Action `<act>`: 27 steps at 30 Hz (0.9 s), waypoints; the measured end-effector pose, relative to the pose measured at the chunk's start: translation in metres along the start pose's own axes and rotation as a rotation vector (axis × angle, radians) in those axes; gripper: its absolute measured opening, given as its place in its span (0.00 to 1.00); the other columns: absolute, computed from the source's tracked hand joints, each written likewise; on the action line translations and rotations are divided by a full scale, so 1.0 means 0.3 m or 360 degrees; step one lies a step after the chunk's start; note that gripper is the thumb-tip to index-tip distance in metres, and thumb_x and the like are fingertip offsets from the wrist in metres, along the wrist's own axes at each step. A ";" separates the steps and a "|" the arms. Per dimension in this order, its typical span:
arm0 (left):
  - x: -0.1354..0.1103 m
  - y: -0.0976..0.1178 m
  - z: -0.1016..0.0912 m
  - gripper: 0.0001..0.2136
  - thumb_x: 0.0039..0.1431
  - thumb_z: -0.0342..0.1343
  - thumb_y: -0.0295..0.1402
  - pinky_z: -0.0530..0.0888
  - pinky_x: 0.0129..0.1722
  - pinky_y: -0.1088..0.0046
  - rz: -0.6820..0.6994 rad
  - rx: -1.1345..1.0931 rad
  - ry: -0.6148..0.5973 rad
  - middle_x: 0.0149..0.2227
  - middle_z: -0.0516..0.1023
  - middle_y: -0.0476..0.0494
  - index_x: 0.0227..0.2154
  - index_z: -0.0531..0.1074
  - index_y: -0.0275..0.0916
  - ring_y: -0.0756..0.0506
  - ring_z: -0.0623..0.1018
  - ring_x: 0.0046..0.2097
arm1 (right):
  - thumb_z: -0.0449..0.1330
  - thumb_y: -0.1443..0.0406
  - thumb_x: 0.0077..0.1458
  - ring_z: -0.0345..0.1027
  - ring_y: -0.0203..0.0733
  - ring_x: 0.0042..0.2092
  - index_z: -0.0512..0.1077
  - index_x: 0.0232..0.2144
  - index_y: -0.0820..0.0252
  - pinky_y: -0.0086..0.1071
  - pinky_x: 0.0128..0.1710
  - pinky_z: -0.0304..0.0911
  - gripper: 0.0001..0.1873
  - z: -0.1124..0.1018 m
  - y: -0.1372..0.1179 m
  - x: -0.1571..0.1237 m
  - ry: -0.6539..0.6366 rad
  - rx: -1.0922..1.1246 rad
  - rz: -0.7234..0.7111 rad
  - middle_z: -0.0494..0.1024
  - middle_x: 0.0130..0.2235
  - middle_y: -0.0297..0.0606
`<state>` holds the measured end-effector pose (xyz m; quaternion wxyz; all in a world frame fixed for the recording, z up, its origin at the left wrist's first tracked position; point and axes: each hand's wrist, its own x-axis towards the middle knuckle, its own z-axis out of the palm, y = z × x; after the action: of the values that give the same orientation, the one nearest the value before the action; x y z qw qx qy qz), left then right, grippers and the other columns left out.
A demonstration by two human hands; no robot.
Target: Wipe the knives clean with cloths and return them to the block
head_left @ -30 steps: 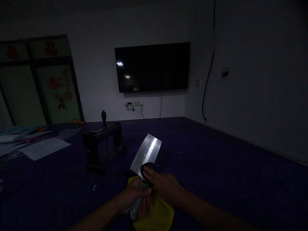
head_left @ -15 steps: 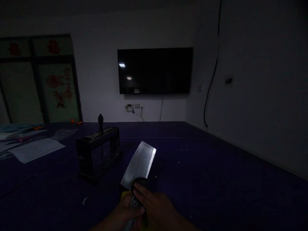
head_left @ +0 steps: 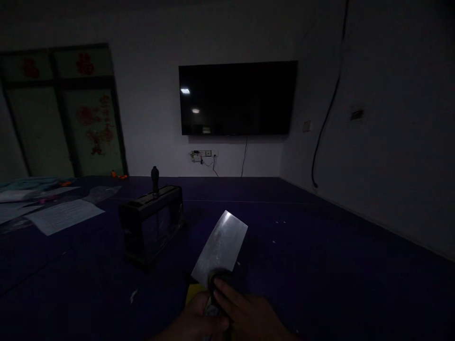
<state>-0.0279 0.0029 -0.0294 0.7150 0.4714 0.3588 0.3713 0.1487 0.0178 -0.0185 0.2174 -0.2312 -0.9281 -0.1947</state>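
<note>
A cleaver (head_left: pixel 220 248) with a broad shiny blade points up and away from me, slightly to the right. My left hand (head_left: pixel 201 315) is closed round its handle, thumb on top. My right hand (head_left: pixel 245 305) is closed, its fingers over a dark rounded object (head_left: pixel 223 276) at the base of the blade. What that object is, the dim light does not show. A yellow thing (head_left: pixel 194 291) shows behind my left hand, partly hidden. To the left stands a black frame (head_left: pixel 151 222) with an upright dark handle on top, apart from both hands.
The dark blue tabletop (head_left: pixel 302 265) bears small white scraps (head_left: pixel 133 296). Printed papers (head_left: pixel 66 215) and a clear plastic bag (head_left: pixel 103 192) lie at the left, with small orange pieces (head_left: pixel 119 175) at the far edge. A black television (head_left: pixel 238 99) hangs on the wall.
The view has shifted, so everything sits a little further right. The cleaver's blade has turned slightly, and its glint has moved from the right edge to the tip. Both hands keep their hold.
</note>
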 end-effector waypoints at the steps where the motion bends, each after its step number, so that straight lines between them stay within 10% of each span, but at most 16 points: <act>1: 0.010 -0.010 -0.001 0.29 0.26 0.70 0.42 0.66 0.29 0.75 -0.0001 -0.0004 0.0010 0.28 0.75 0.47 0.35 0.70 0.36 0.49 0.73 0.29 | 0.50 0.64 0.57 0.74 0.41 0.35 0.60 0.53 0.61 0.29 0.24 0.68 0.22 -0.001 0.004 -0.016 0.0048 -0.0036 -0.0004 0.67 0.54 0.45; 9: 0.043 -0.070 0.008 0.28 0.29 0.70 0.40 0.66 0.34 0.73 0.0007 -0.0035 -0.0040 0.33 0.76 0.44 0.37 0.70 0.36 0.46 0.74 0.35 | 0.40 0.63 0.64 0.73 0.34 0.28 0.59 0.55 0.61 0.26 0.21 0.65 0.20 -0.069 0.013 -0.053 0.0143 -0.0081 -0.0107 0.72 0.50 0.41; 17: 0.002 0.016 0.053 0.31 0.28 0.70 0.38 0.67 0.37 0.72 0.0120 -0.0015 -0.0186 0.35 0.75 0.43 0.39 0.67 0.34 0.45 0.74 0.39 | 0.44 0.66 0.60 0.73 0.39 0.38 0.46 0.60 0.61 0.29 0.28 0.68 0.26 -0.085 0.002 -0.023 -0.0167 0.0157 -0.0025 0.58 0.58 0.46; 27: 0.009 0.050 0.040 0.27 0.31 0.66 0.48 0.61 0.17 0.79 -0.0008 0.0314 -0.0010 0.16 0.69 0.54 0.30 0.60 0.37 0.53 0.66 0.16 | 0.50 0.76 0.38 0.71 0.41 0.41 0.43 0.61 0.56 0.28 0.28 0.66 0.46 -0.050 0.018 0.012 -0.0304 -0.0123 0.0366 0.39 0.64 0.40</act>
<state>-0.0191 0.0047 -0.0122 0.6672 0.5396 0.3927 0.3309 0.1532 0.0167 -0.0029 0.1399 -0.3615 -0.9038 -0.1813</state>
